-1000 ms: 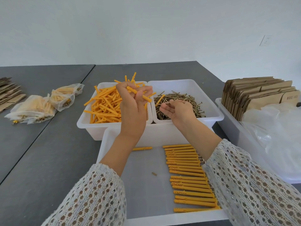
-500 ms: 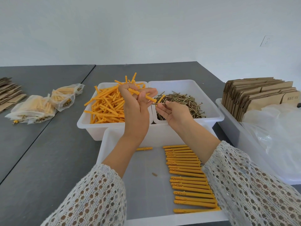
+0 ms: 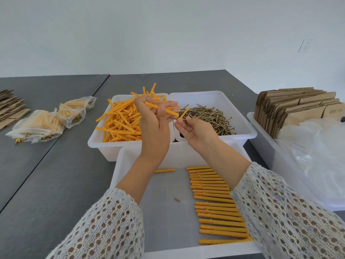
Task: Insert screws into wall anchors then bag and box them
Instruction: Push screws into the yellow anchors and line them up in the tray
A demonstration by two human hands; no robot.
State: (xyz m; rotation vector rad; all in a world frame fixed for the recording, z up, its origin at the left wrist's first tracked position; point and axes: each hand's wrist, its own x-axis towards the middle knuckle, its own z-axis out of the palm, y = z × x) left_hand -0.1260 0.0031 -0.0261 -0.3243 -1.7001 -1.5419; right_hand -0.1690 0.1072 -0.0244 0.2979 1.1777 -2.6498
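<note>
My left hand [image 3: 155, 126] grips a bunch of orange wall anchors [image 3: 168, 111], one of them jutting right towards the other hand. My right hand [image 3: 196, 130] pinches a screw [image 3: 180, 119] whose tip meets that anchor's end. Both hands hover over two white bins: one holding loose orange anchors [image 3: 119, 124], one holding brass screws [image 3: 211, 118]. In the near white tray [image 3: 130, 165] lies a row of several filled anchors [image 3: 214, 202] and one stray anchor [image 3: 165, 170].
Filled clear bags [image 3: 46, 122] lie on the grey table at left, beside flat cardboard [image 3: 11, 107]. At right a white bin [image 3: 261, 131] holds folded cardboard boxes [image 3: 298, 107] and clear plastic bags [image 3: 317, 156].
My hands drew together. The right hand turned from reaching into the screw bin and brought a screw up to the anchor held out by the left hand.
</note>
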